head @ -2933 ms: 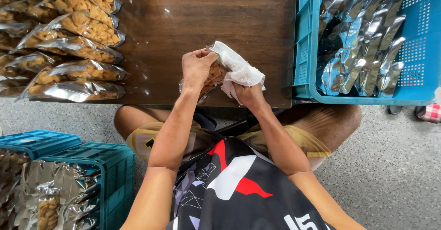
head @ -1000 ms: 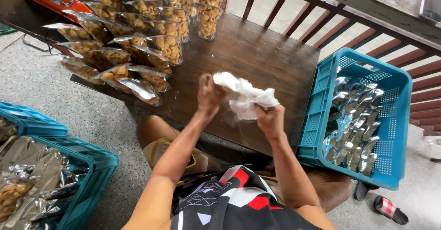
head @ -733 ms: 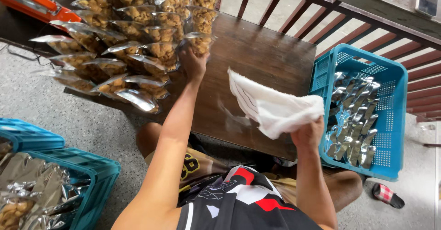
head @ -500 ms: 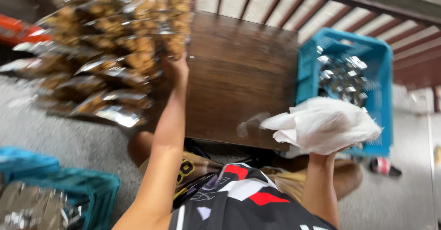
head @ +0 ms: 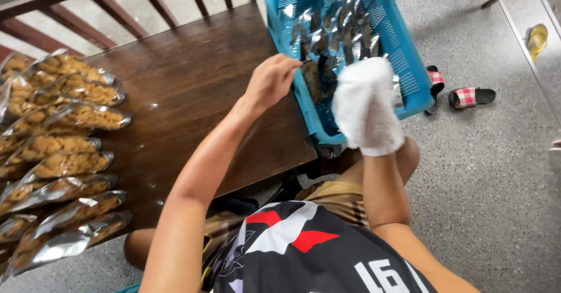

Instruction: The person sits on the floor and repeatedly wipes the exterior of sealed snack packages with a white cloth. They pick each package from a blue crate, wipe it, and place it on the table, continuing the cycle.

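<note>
Left hand (head: 270, 82) pinches a silver foil pouch (head: 312, 78) in the blue plastic crate (head: 403, 65); right hand (head: 367, 109), just beside, stays wrapped in white cloth (head: 362, 88)—best lift cleanly, edge first.

Left hand (head: 270, 82) reaching into blue plastic crate (head: 403, 65) of upright silver foil pouches (head: 336, 33). Right hand (head: 367, 109) wrapped in white cloth (head: 365, 94), beside crate on dark wooden table (head: 193, 88).

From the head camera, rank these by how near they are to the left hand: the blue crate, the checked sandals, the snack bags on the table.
From the left hand:
1. Blue crate, touching it, just to the hand's right.
2. Snack bags, across the table to the left.
3. Checked sandals, on the floor beyond the crate.
</note>
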